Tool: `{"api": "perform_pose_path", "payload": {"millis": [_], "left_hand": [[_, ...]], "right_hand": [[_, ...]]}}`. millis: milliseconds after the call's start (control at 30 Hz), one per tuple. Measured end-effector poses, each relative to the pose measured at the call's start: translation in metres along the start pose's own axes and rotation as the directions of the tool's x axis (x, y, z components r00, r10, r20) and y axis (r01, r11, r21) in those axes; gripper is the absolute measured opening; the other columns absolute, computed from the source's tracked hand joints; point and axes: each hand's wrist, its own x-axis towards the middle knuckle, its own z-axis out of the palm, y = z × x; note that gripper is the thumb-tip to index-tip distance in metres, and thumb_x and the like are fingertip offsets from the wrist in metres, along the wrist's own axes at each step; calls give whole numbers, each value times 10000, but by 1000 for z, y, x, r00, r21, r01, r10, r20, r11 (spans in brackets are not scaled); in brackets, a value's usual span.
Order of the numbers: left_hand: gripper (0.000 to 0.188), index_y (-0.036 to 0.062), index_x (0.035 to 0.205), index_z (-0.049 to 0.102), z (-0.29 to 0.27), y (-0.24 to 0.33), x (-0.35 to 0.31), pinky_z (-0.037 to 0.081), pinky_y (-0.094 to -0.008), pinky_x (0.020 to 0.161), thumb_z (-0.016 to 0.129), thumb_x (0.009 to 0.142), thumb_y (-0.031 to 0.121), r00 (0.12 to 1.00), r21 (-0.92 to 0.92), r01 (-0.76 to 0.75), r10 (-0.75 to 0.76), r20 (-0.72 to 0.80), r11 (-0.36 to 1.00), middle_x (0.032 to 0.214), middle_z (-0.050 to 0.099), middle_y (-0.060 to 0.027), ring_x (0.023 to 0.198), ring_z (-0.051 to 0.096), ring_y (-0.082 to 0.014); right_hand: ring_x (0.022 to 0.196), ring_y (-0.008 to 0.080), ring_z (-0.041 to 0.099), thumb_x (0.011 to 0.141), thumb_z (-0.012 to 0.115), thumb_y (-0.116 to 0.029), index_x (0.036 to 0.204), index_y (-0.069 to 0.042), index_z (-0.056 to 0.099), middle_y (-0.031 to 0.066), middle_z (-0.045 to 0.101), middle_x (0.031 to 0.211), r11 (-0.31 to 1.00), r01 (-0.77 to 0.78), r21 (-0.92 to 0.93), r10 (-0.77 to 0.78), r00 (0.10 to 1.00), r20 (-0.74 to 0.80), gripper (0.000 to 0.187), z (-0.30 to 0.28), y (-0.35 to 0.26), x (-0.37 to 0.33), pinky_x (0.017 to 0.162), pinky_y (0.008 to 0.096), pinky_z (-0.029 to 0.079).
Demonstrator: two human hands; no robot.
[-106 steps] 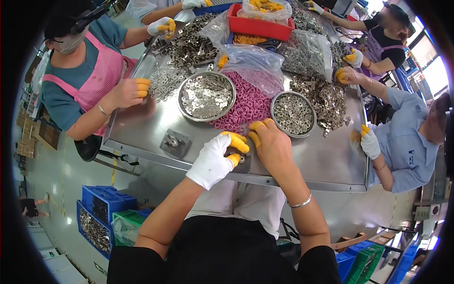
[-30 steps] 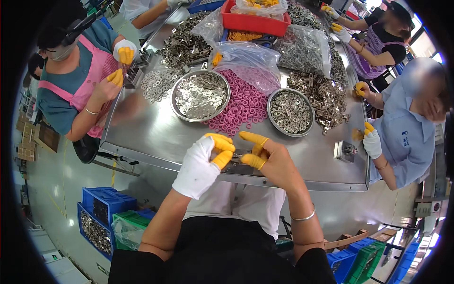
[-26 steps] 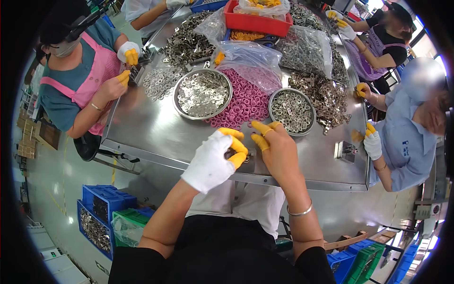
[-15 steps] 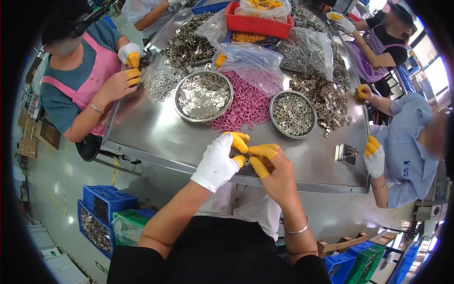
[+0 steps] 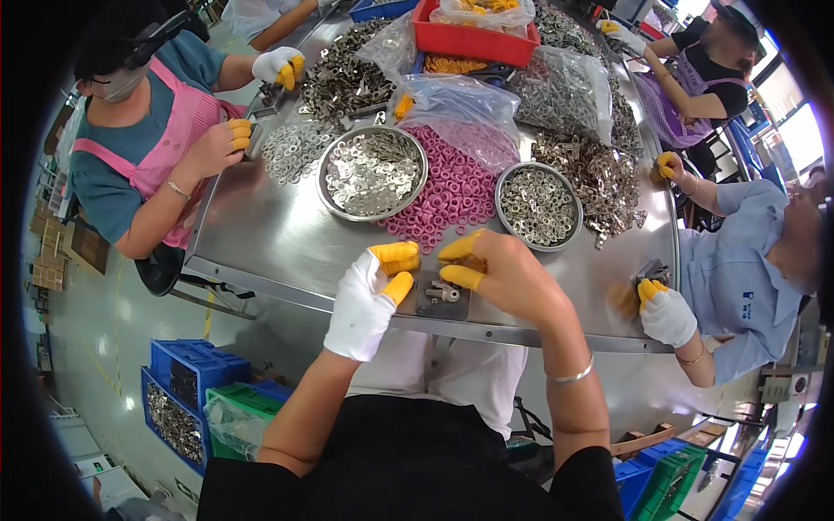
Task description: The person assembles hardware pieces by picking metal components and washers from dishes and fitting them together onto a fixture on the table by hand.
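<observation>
A small metal fixture (image 5: 441, 295) on a dark plate sits at the table's near edge, between my hands, with a shiny metal part on it. My left hand (image 5: 369, 295), in a white glove with yellow fingertips, is beside it on the left, fingers curled toward the thumb; what they hold, if anything, is hidden. On the right is my right hand (image 5: 512, 273), with yellow finger covers and a bracelet. Its thumb and forefinger are apart, and nothing shows between them. Beyond my hands lie pink rings (image 5: 452, 187), between a steel bowl of flat metal pieces (image 5: 328, 193) and a smaller bowl of metal rings (image 5: 501, 219).
Loose metal clips (image 5: 599, 187) are heaped at the right, and more metal parts (image 5: 343, 74) at the far left. Clear plastic bags (image 5: 465, 108) and a red bin (image 5: 473, 39) stand farther back. Co-workers sit on both sides; a gloved hand (image 5: 669, 317) works at the right edge.
My hands have drawn apart, uncovering the fixture between them. The left co-worker's gloved hand has moved away from the other hand; the right co-worker's hands have shifted at their fixture.
</observation>
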Motion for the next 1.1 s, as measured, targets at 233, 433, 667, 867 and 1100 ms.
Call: {"api": "perform_pose_path", "payload": {"millis": [233,433,667,867,1100], "left_hand": [[318,-19,1143,595,-1,0,-6,459,-303,986,532,844,-110,992,205,-126,124,25,971,1202,632,-127,1059,608,-205],[280,2,1063,631,-1,-4,-3,466,-302,962,540,827,-118,984,195,-178,173,41,964,1165,647,-120,1030,616,-204],[203,69,1017,668,-66,38,14,503,-420,801,673,814,56,511,992,21,854,95,-123,1054,683,-106,843,634,-311],[213,24,1028,658,-86,24,13,513,-433,731,681,846,131,762,930,290,534,-367,225,1018,678,-148,771,624,-360],[141,48,935,680,-39,51,59,494,-402,689,640,850,153,866,955,-213,493,88,205,883,652,-107,762,632,-304]], "right_hand": [[754,139,583,848,661,-16,966,-11,699,50,675,953,994,-78,73,64,983,173,124,-9,7,10,682,245,470],[781,150,602,836,699,-43,988,-7,689,62,674,1021,976,-19,216,4,998,69,156,14,-1,-21,697,243,482],[828,186,602,810,721,-59,1024,-45,691,71,664,1077,981,126,146,-96,976,-198,217,32,-8,-33,738,299,482],[950,250,617,758,722,-26,1039,-65,695,71,682,1097,907,347,-237,-407,866,-290,285,55,9,-35,913,369,468],[1113,317,572,786,698,-36,1048,-51,675,131,620,1228,757,-201,-622,-273,768,-580,264,-8,45,-66,1109,476,348]]}}
